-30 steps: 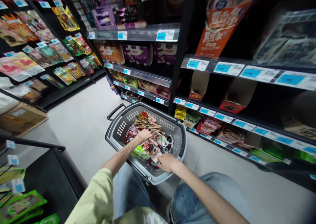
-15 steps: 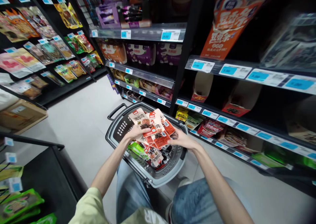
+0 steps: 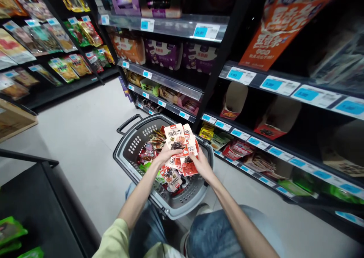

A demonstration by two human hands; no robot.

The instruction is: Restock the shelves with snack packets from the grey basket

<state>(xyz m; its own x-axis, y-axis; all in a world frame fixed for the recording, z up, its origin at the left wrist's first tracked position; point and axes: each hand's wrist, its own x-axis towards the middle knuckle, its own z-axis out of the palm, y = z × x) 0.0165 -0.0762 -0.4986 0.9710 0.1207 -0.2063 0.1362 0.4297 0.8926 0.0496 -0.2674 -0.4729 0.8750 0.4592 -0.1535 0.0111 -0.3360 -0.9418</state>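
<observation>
Left hand (image 3: 163, 156) and right hand (image 3: 199, 162) close on a fanned bunch of cream-and-red packets (image 3: 175, 135), held up between them over the open mouth of a grey shopping basket (image 3: 196, 200). Directly below the hands, the basket holds a loose heap of goods: brownish packets (image 3: 156, 139) just beyond the left hand, red packets (image 3: 145, 154) to its left, and a bright green packet (image 3: 146, 168) partly covered by that wrist. More printed packets (image 3: 174, 180) lie on the near side of the grip, toward the wearer. Forward and to the right of the right hand, open-fronted cartons (image 3: 275, 121) stand on a shelf, their interiors too dark to read; straight ahead of both hands and higher, purple boxes (image 3: 163, 55) line another shelf. Both forearms angle inward from either side of the wearer's lap, bringing the hands close together. Left thumb presses across the face of the front packet, while right thumb rests on the bunch's right side; the fingers behind are largely hidden. Jeans-clad knees (image 3: 224, 227) show below the hands, on the near side of the basket.
</observation>
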